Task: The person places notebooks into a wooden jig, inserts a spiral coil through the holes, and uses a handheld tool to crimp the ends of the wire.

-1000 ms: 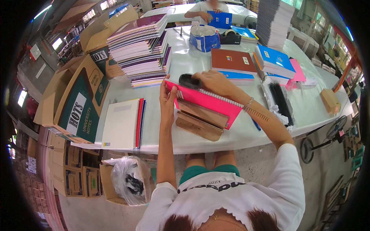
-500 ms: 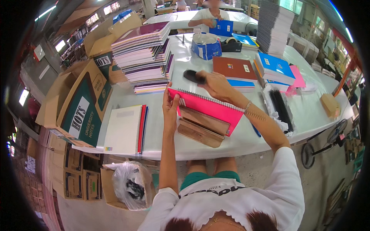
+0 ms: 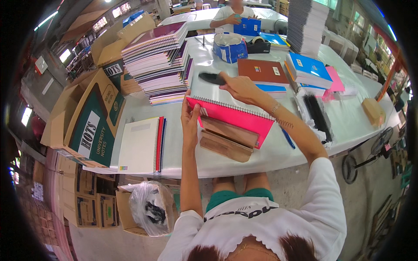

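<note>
Bare left grip (image 3: 190, 119) pinched, thumb (image 3: 197, 108) up, left forearm (image 3: 191, 174) near vertical. Bare right grip (image 3: 239, 88) curled, farther forward, right forearm (image 3: 300, 132) slanting in from lower right.

Pink notebook (image 3: 241, 119) (spiral uppermost), black tool (image 3: 210, 78) beyond

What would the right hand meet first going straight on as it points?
Leading with the black tool, the right hand would probably meet the tall spiral-notebook stack, though depth and height are hard to judge.
</note>
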Available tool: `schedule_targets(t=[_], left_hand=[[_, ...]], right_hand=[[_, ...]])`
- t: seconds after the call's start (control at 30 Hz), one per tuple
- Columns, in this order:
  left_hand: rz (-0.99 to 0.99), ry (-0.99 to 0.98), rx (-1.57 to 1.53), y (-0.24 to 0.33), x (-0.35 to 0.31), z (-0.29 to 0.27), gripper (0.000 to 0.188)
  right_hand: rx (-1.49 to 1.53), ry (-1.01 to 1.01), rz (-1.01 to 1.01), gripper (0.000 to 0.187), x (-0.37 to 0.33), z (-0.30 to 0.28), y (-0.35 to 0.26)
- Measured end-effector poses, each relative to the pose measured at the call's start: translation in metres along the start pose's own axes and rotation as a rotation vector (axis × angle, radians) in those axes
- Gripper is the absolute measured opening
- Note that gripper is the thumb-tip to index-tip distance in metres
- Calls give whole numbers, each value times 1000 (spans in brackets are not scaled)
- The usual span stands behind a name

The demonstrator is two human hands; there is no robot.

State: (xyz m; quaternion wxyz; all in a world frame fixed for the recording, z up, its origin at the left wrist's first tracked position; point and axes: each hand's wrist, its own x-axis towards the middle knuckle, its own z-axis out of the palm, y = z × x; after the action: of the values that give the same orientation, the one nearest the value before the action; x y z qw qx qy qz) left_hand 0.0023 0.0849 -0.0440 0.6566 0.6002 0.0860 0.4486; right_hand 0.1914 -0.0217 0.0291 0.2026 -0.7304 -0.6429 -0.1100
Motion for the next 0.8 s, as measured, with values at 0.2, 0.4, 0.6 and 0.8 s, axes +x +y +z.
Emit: schedule_targets(t=[0.2, 0.4, 0.6, 0.8], left_hand=[[-9, 13, 35, 3, 1, 2, 59], [6, 2, 34, 8, -5, 0, 58], [63, 252, 164, -2, -18, -3, 33], [46, 281, 121, 21, -64, 22, 34]], right_hand=[[-48, -46, -214, 27, 4, 8, -8], [99, -169, -102, 30, 3, 24, -9], [181, 100, 144, 47, -71, 45, 57], [-370, 153, 628, 61, -227, 77, 55]])
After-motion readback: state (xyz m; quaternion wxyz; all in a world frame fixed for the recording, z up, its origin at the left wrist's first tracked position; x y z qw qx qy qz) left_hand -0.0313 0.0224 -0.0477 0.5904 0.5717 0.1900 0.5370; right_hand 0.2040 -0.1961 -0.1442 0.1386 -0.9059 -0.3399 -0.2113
